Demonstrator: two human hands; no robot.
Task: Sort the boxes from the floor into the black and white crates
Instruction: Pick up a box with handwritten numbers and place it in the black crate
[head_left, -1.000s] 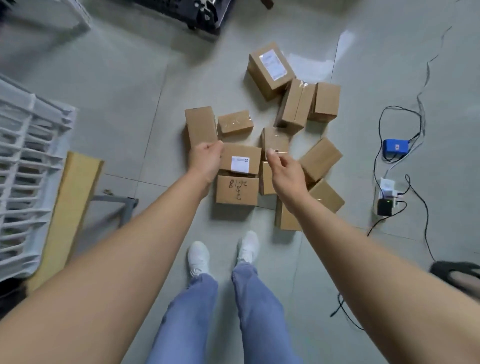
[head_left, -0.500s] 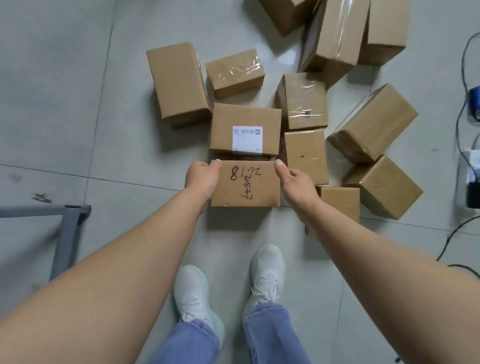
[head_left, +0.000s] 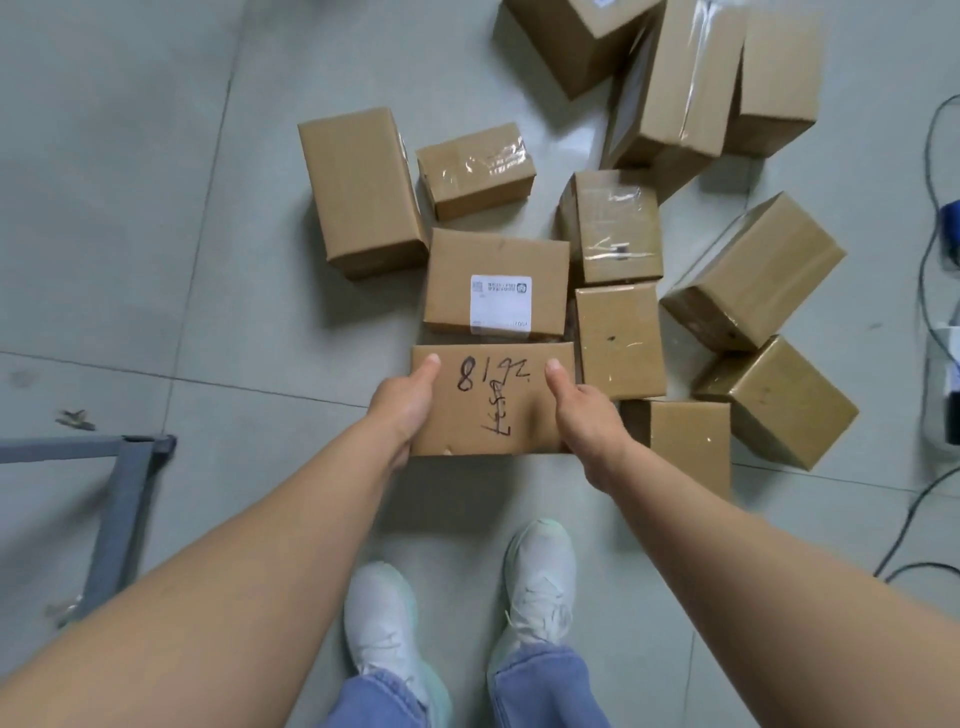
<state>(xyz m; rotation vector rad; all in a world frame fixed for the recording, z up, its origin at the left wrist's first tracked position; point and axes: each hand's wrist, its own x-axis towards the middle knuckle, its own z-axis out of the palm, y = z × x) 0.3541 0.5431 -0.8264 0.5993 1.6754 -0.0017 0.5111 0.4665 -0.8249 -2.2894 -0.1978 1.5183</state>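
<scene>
Several brown cardboard boxes lie scattered on the grey tiled floor. Nearest me is a flat box with "8192" handwritten in black marker (head_left: 493, 402). My left hand (head_left: 402, 408) grips its left side with the thumb on top, and my right hand (head_left: 584, 415) grips its right side the same way. Just behind it sits a box with a white printed label (head_left: 498, 280). A tall plain box (head_left: 361, 189) stands at the left of the pile. Neither crate is in view.
A grey metal frame (head_left: 119, 493) stands on the floor at the left. Black cables (head_left: 930, 260) and a white power adapter (head_left: 948, 364) lie along the right edge. My two white shoes (head_left: 540, 577) are just below the held box.
The view has dropped closer to the pile. Both hands came down from above the labelled box and closed on the sides of the "8192" box; the white crate has left the view.
</scene>
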